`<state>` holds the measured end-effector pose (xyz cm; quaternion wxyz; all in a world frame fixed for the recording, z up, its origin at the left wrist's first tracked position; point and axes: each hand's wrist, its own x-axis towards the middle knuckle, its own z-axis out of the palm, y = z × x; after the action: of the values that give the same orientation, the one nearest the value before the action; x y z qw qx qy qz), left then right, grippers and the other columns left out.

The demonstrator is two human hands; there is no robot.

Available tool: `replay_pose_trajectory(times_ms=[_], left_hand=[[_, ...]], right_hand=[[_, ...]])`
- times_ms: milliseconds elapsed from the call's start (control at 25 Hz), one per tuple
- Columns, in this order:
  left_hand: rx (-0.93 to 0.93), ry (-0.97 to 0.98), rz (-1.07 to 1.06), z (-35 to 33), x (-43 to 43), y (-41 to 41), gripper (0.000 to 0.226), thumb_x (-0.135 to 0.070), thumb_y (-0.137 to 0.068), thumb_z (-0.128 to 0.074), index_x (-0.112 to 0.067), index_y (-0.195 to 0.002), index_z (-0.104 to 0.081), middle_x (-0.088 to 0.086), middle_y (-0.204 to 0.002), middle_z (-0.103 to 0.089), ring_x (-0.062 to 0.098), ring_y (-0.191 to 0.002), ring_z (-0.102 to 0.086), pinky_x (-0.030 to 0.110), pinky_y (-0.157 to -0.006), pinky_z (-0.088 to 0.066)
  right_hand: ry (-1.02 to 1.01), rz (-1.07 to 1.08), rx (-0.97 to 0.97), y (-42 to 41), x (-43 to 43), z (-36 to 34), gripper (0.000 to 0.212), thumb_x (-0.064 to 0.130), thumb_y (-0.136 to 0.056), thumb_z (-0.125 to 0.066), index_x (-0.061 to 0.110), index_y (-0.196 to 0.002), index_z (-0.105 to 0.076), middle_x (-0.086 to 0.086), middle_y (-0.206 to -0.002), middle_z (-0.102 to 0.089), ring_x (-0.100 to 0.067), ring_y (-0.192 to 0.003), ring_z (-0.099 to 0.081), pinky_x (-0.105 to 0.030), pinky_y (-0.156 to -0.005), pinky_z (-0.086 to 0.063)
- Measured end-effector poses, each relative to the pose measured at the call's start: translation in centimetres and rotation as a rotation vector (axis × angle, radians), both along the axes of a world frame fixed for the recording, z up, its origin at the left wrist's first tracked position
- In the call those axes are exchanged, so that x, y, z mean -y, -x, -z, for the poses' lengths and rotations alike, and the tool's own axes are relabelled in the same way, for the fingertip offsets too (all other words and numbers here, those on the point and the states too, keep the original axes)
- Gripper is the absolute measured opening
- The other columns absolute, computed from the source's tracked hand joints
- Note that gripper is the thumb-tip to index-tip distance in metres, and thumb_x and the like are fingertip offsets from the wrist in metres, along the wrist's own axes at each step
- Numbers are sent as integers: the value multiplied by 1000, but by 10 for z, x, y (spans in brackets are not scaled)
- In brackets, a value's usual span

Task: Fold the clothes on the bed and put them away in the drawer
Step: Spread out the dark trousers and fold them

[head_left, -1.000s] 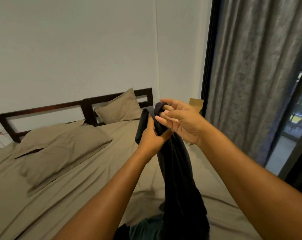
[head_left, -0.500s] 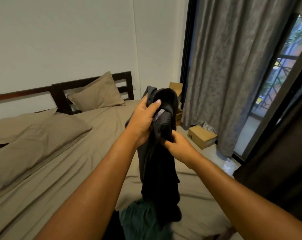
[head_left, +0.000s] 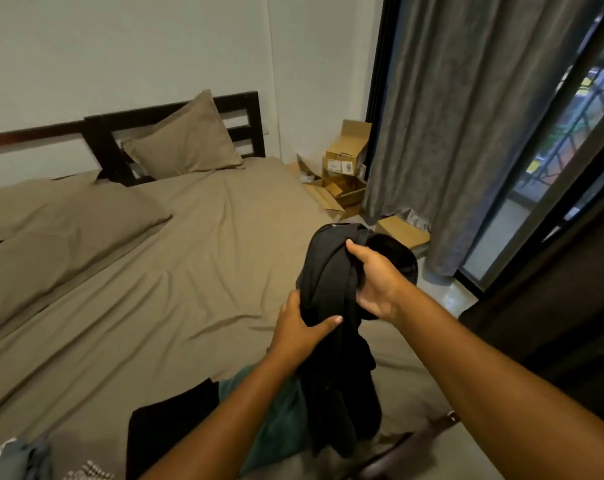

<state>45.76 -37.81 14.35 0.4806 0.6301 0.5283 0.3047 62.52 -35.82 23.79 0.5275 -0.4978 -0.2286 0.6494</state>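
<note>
You've swapped grips on the black garment (head_left: 324,271): right hand (head_left: 375,284) now clutches the bunched top, left hand (head_left: 302,329) pinches lower, above the bed (head_left: 189,254). Still unfolded, imo; teal piece (head_left: 278,427) waits beneath.

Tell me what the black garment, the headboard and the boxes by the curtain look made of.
The black garment: soft matte fabric, probably knit; fine ribbing shows and it drapes limply. The headboard: seemingly dark wood, slight sheen on flat slats. The boxes: plain brown cardboard, matte, with creased open flaps.
</note>
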Motion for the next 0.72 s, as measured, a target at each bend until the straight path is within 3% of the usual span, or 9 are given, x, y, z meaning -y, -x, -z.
replay_pose_trajectory(times_ms=[160, 280, 360, 440, 520, 600, 640, 720], left_hand=[[162, 89, -39, 15, -2, -42, 38, -17, -92, -71, -18, -129, -59, -1, -122, -68, 21, -119, -63, 23, -93, -54], [362, 244, -141, 16, -24, -77, 57, -29, -87, -70, -23, -141, -53, -1, -133, -65, 21, -122, -62, 41, -99, -53], [365, 305, -114, 23, -38, -89, 56, -28, -88, -69, -26, -141, -53, -1, -132, -65, 22, -120, -63, 43, -99, -53], [315, 352, -104, 32, -43, -89, 42, -19, -95, -64, -22, -136, -58, 1, -128, -68, 21, -117, -66, 39, -97, -54], [152, 317, -186, 44, -41, -78, 31, -19, -98, -62, -15, -128, -65, 4, -121, -71, 22, -113, -67, 38, -95, -55], [-219, 158, -305, 53, -37, -57, 20, -22, -93, -60, -10, -103, -71, 8, -101, -73, 30, -100, -69, 37, -82, -55], [-389, 60, -378, 53, -36, -46, 14, -18, -91, -59, -10, -91, -70, 10, -89, -68, 33, -91, -67, 35, -73, -51], [-613, -173, -545, 37, -34, -33, 18, -6, -91, -61, -11, -103, -74, 7, -87, -51, 30, -85, -57, 33, -73, -46]], right_hand=[[14, -87, -199, -49, -27, 27, 46, 42, -107, -38, 13, -138, -55, -10, -127, -69, -28, -118, -65, -45, -102, -51], [77, -316, -44, -79, -43, 66, 38, 32, -102, -38, 15, -127, -62, -5, -100, -74, -22, -92, -69, -37, -89, -50], [128, -440, 22, -94, -44, 106, 35, 18, -93, -48, 11, -123, -65, -12, -114, -70, -28, -102, -64, -40, -93, -48], [144, -449, 64, -108, -41, 137, 31, 9, -100, -48, 11, -126, -64, -13, -124, -68, -27, -110, -66, -35, -92, -53], [65, -505, 423, -125, -40, 157, 27, 22, -107, -47, 13, -125, -65, -9, -123, -69, -23, -110, -67, -29, -87, -54], [-61, -513, 983, -150, -43, 165, 36, 38, -105, -48, 7, -108, -67, -13, -107, -71, -31, -101, -67, -35, -82, -52], [-121, -433, 1165, -163, -46, 160, 41, 40, -105, -48, 5, -98, -65, -17, -96, -71, -34, -91, -66, -37, -75, -51], [-285, -193, 1224, -181, -57, 129, 43, 41, -105, -47, 7, -82, -59, -13, -77, -65, -31, -73, -62, -36, -63, -42]])
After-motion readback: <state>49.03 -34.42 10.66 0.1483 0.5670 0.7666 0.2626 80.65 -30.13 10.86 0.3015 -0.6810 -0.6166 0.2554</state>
